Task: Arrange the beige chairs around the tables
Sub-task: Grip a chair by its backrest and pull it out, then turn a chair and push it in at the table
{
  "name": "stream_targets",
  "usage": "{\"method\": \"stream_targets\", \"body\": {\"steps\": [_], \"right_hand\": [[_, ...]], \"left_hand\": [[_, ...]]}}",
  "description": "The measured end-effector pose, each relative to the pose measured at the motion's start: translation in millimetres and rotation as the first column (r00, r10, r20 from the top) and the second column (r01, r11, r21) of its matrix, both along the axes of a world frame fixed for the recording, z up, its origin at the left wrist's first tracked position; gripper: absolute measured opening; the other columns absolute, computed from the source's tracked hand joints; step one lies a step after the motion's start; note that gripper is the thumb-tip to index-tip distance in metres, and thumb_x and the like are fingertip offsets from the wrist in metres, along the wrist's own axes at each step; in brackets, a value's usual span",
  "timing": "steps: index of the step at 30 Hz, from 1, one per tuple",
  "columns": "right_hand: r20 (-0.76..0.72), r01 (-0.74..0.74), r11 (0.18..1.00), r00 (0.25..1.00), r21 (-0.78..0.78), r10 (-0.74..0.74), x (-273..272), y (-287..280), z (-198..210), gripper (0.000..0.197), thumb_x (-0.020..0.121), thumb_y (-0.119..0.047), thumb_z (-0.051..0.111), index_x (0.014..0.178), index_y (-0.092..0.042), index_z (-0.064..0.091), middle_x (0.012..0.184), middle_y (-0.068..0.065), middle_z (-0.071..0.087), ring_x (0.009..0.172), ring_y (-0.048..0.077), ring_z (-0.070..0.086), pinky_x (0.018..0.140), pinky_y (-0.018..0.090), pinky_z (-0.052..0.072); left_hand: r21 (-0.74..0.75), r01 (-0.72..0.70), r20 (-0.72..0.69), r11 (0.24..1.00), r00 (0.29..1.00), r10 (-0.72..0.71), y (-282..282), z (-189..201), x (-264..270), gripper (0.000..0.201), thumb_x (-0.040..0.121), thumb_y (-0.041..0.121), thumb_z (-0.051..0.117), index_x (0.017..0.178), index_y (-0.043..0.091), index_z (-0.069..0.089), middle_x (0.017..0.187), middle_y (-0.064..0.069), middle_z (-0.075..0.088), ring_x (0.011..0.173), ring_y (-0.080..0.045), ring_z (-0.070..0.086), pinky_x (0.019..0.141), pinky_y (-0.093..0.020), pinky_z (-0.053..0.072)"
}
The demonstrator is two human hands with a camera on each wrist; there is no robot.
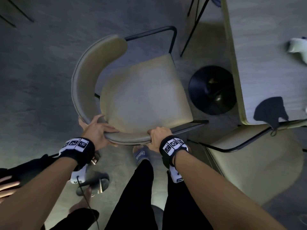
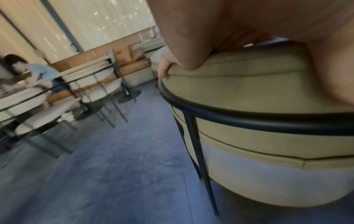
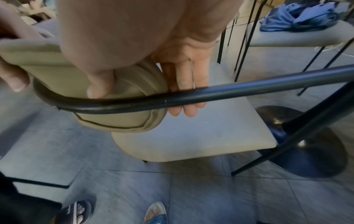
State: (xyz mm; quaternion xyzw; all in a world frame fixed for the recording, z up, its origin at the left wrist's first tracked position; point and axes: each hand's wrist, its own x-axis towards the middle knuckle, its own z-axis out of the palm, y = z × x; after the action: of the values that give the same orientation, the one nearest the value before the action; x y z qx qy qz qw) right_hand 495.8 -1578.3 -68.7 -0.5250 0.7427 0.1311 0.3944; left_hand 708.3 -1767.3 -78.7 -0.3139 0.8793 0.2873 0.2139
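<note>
Left hand [image 1: 98, 130] gripping the beige chair's [image 1: 142, 95] curved backrest, right hand [image 1: 157, 135] clasping its near end, table [image 1: 265, 55] standing just right, black pedestal base [image 1: 212, 90] beneath.

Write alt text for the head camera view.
Both hands, left hand and right hand, grip the curved backrest of a beige chair, seen from above beside a pale table with a round black base.

Both forearms extended forward and down; left hand [image 1: 97, 130] and right hand [image 1: 157, 136] each grip backrest [image 1: 127, 138], fingers [image 3: 184, 84] curled over.
</note>
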Motion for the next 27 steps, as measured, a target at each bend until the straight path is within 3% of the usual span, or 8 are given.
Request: {"method": "stream_targets", "body": {"steps": [4, 8, 10, 13, 17, 21, 24, 27], "right_hand": [[-0.02, 0.065, 0.998, 0.998, -0.026, -0.065, -32, 12, -4, 0.044, 0.085, -0.055, 0.056, 0.111, -0.021, 0.064, 0.098, 0.011, 0.071, 0.092, 0.033, 0.067, 0.072, 0.032, 0.045], [-0.054, 0.133, 0.989, 0.989, -0.058, -0.136, -65, 21, -5, 0.048, 0.083, -0.064, 0.054, 0.105, -0.023, 0.066, 0.091, 0.009, 0.071, 0.088, 0.033, 0.067, 0.071, 0.031, 0.046], [-0.055, 0.183, 0.982, 0.981, -0.055, -0.186, -80, 25, -8, 0.046, 0.081, -0.066, 0.056, 0.098, -0.025, 0.066, 0.084, 0.006, 0.068, 0.085, 0.032, 0.067, 0.068, 0.03, 0.044], [-0.047, 0.251, 0.966, 0.966, -0.067, -0.254, -99, 30, -11, 0.051, 0.079, -0.074, 0.055, 0.097, -0.027, 0.066, 0.079, 0.002, 0.063, 0.083, 0.029, 0.066, 0.066, 0.029, 0.046], [0.001, 0.391, 0.915, 0.92, -0.102, -0.393, -108, 40, -10, 0.061, 0.077, -0.074, 0.06, 0.116, -0.028, 0.064, 0.098, 0.006, 0.069, 0.094, 0.029, 0.065, 0.076, 0.033, 0.053], [0.128, 0.51, 0.847, 0.86, -0.15, -0.495, -114, 64, -4, 0.05, 0.082, -0.059, 0.067, 0.119, -0.026, 0.064, 0.109, 0.005, 0.07, 0.105, 0.027, 0.064, 0.087, 0.036, 0.055], [0.163, 0.587, 0.786, 0.809, -0.193, -0.564, -130, 102, 16, 0.049, 0.09, -0.054, 0.061, 0.129, -0.026, 0.061, 0.125, 0.004, 0.065, 0.115, 0.024, 0.059, 0.098, 0.035, 0.049], [0.131, 0.724, 0.652, 0.685, -0.224, -0.716, -159, 161, 48, 0.043, 0.089, -0.055, 0.061, 0.123, -0.03, 0.065, 0.119, -0.001, 0.069, 0.108, 0.019, 0.064, 0.095, 0.036, 0.052]], "left_hand": [[-0.029, 0.106, 0.054, 0.994, 0.993, -0.104, -6, -1, -47, 0.062, 0.046, 0.084, 0.06, 0.096, 0.05, 0.071, 0.127, 0.013, 0.062, 0.133, -0.021, 0.042, 0.117, -0.056, 0.019], [-0.072, 0.136, 0.042, 0.988, 0.99, -0.133, 1, 7, -93, 0.058, 0.039, 0.083, 0.07, 0.092, 0.058, 0.071, 0.097, 0.034, 0.065, 0.136, -0.014, 0.031, 0.112, -0.071, -0.004], [-0.092, 0.17, 0.066, 0.981, 0.984, -0.164, 4, 9, -113, 0.061, 0.037, 0.086, 0.067, 0.093, 0.061, 0.069, 0.094, 0.038, 0.063, 0.136, -0.012, 0.027, 0.11, -0.072, -0.004], [-0.053, 0.187, 0.084, 0.981, 0.98, -0.182, 0, 5, -134, 0.072, 0.032, 0.097, 0.054, 0.094, 0.064, 0.066, 0.098, 0.039, 0.063, 0.135, -0.012, 0.024, 0.113, -0.071, 0.0], [-0.064, 0.197, 0.123, 0.978, 0.974, -0.188, -3, 8, -152, 0.081, 0.024, 0.099, 0.053, 0.096, 0.064, 0.065, 0.104, 0.038, 0.062, 0.137, -0.015, 0.024, 0.112, -0.072, -0.001], [0.007, 0.267, 0.256, 0.964, 0.931, -0.26, 10, 19, -171, 0.091, 0.021, 0.09, 0.067, 0.105, 0.056, 0.065, 0.122, 0.023, 0.06, 0.143, -0.029, 0.018, 0.111, -0.074, -0.002], [0.006, 0.387, 0.212, 0.922, 0.901, -0.38, 60, 39, -211, 0.072, 0.05, 0.074, 0.078, 0.115, 0.047, 0.063, 0.136, 0.013, 0.056, 0.147, -0.029, 0.018, 0.113, -0.065, -0.012], [0.044, 0.467, -0.033, 0.883, 0.884, -0.466, 124, 65, -265, 0.047, 0.074, 0.062, 0.073, 0.117, 0.044, 0.064, 0.137, 0.008, 0.059, 0.14, -0.023, 0.035, 0.118, -0.055, 0.006]]}}
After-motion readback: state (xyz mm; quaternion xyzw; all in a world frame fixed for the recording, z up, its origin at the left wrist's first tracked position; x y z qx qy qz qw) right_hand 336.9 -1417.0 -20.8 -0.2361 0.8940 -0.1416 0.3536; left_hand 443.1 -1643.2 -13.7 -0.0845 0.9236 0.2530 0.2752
